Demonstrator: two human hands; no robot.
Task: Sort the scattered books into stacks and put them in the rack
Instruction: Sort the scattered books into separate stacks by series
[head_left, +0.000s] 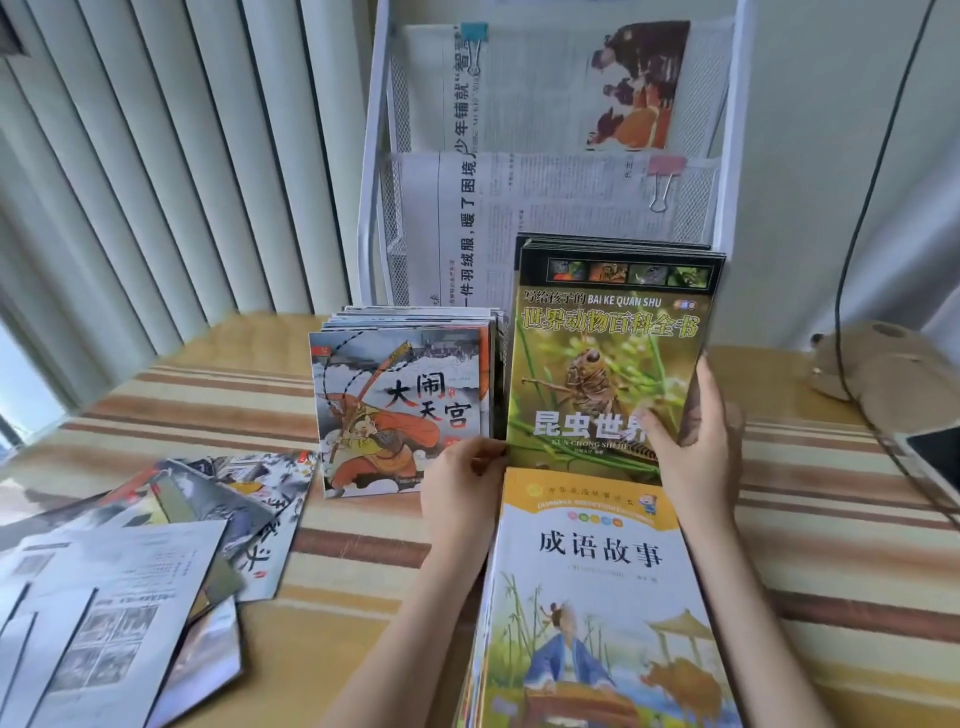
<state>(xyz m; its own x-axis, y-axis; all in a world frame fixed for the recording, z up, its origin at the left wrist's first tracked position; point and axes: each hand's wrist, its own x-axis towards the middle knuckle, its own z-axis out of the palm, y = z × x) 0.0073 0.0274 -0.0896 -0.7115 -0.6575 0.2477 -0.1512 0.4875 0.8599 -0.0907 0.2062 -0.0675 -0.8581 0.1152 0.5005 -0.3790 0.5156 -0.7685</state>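
Both hands, left (457, 488) and right (698, 447), gripping the insect-book stack (602, 374) at its lower corners, standing it upright at frame centre beside the monkey-king stack (400, 410), apparently squaring edges before lifting into the white rack (384, 171) behind, leaving loose books (156, 545) lower left.

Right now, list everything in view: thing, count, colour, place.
insect book stack: one, green-yellow cover, upright at the rack's foot, held on both sides.
Monkey King book stack: one, grey and orange, upright, left of the insect stack.
idiom story stack: one, white and yellow, nearest the camera.
scattered books: several, grey-white, near left of table.
rack: one, white mesh, behind the stacks.
newspapers: two bundles, clipped, in the rack.
striped table: one, tan and brown.
plush toy: one, beige, far right.
left hand: on the insect stack's lower left edge.
right hand: gripping its right edge.
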